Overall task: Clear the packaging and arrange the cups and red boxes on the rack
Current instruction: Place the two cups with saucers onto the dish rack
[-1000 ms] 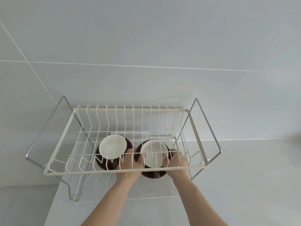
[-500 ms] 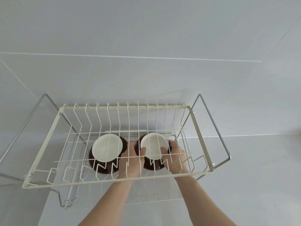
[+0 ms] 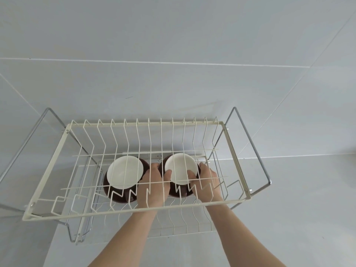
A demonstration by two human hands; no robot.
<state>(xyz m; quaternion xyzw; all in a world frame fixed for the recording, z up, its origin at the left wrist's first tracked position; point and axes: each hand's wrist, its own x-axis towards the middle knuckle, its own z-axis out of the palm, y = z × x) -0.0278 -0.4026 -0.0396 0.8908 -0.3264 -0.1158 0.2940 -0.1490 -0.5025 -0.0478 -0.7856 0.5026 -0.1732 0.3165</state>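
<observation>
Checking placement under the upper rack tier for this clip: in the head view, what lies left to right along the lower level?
Left cup with white inside and dark brown outside → left hand → right cup, gripped on both sides → right hand. All sit under the cream wire rack.

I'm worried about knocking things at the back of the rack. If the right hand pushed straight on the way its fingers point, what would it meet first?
The right hand already touches the right cup, so it would press on that first. Behind, probably the wall; depth is unclear.
</observation>
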